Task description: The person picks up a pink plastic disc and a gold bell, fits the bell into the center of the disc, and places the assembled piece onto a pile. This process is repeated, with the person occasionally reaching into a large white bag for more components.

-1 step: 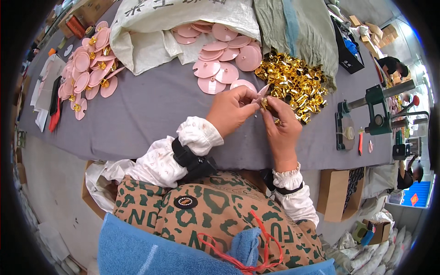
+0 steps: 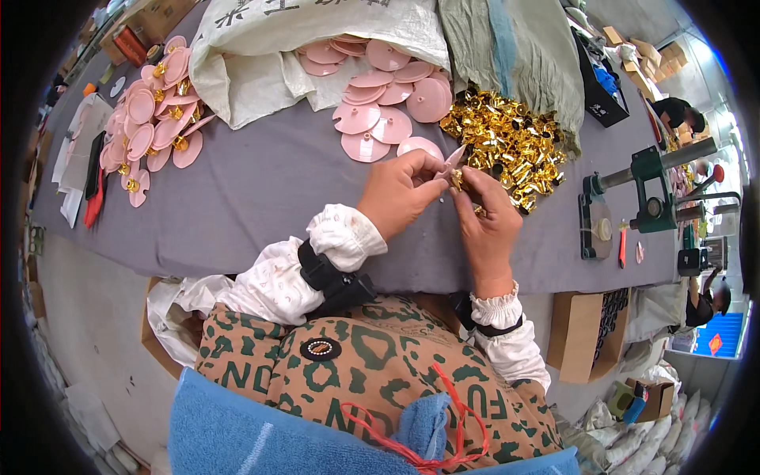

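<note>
My left hand (image 2: 400, 191) pinches a pink plastic disc (image 2: 452, 160), seen nearly edge-on, between thumb and fingers. Close against it, my right hand (image 2: 489, 215) grips a small shiny gold piece (image 2: 457, 180). Disc and gold piece meet at the fingertips; whether they are joined I cannot tell. Just beyond my hands lies a heap of gold pieces (image 2: 514, 146), some with dark parts. Loose pink discs (image 2: 366, 148) spill from a white woven sack (image 2: 237, 87) behind my left hand. At the far left is a pile of pink discs (image 2: 142, 107), several with gold pieces attached.
A green hand press (image 2: 651, 186) stands on the right of the grey-covered table (image 2: 277, 198). Red-handled tool (image 2: 95, 202) and papers lie left. A grey-green sack (image 2: 530, 55) and black box (image 2: 606, 87) stand behind. An open carton (image 2: 578, 332) sits below right. Other people work far right.
</note>
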A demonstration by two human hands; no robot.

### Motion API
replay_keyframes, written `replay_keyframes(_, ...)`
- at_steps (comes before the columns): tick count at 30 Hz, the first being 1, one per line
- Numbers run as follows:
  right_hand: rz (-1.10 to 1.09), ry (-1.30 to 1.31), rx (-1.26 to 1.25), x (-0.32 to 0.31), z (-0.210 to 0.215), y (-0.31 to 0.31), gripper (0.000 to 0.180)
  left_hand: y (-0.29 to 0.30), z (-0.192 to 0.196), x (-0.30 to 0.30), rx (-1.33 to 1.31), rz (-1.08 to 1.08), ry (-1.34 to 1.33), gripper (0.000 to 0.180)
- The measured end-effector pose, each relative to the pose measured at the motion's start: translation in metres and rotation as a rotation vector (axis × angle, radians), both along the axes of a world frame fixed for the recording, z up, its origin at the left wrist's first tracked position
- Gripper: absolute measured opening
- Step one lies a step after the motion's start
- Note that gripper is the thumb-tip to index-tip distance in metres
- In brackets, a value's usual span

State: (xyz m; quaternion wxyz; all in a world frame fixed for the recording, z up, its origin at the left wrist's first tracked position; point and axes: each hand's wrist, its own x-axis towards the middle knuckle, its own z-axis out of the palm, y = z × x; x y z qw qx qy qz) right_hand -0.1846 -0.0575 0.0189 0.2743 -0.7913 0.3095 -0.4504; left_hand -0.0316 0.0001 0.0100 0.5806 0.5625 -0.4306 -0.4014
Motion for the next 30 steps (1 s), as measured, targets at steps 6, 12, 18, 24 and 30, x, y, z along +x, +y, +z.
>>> replay_keyframes(6,0.001,0.041,-0.297,-0.003,-0.006,-0.003,0.028,0.006,-0.006,-0.011,-0.076,0.071,0.198,0.016)
replay_keyframes(12,0.046,-0.143,0.206,-0.006,-0.015,0.006,0.029,0.015,0.008,-0.011,-0.301,0.182,-0.404,0.016)
replay_keyframes(18,0.063,-0.267,0.321,-0.007,-0.002,0.014,0.028,0.013,0.008,-0.005,-0.238,0.158,-0.334,0.015)
replay_keyframes(24,0.067,-0.161,0.2,-0.01,-0.002,0.009,0.028,0.02,0.012,-0.008,-0.373,0.162,-0.509,0.016)
replay_keyframes(30,0.252,-0.548,1.1,-0.011,-0.006,0.008,0.029,0.022,0.003,0.0,-0.488,0.107,-0.587,0.017)
